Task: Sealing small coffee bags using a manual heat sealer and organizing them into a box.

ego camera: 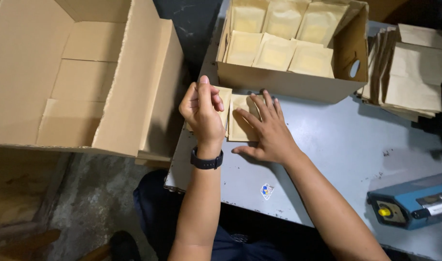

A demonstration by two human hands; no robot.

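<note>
Head view: the right hand [271, 133] presses spread fingers flat on a thin tan paper pouch [240, 126] lying on the grey surface [336, 140] beside the open cardboard box [283, 82], while the left hand [201, 113] pinches a second pouch [225, 104]; both probably light, flexible, best taken by an edge.

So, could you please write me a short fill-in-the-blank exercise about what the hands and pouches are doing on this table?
1. The right hand presses flat on a brown paper ____ lying on the grey table.
2. The left hand wears a black ____ on its wrist.
3. More pouches stand packed in an open ____ box just beyond the hands.
4. The blue heat sealer has a ____ knob.

Missing words: pouch; watch; cardboard; yellow
</note>
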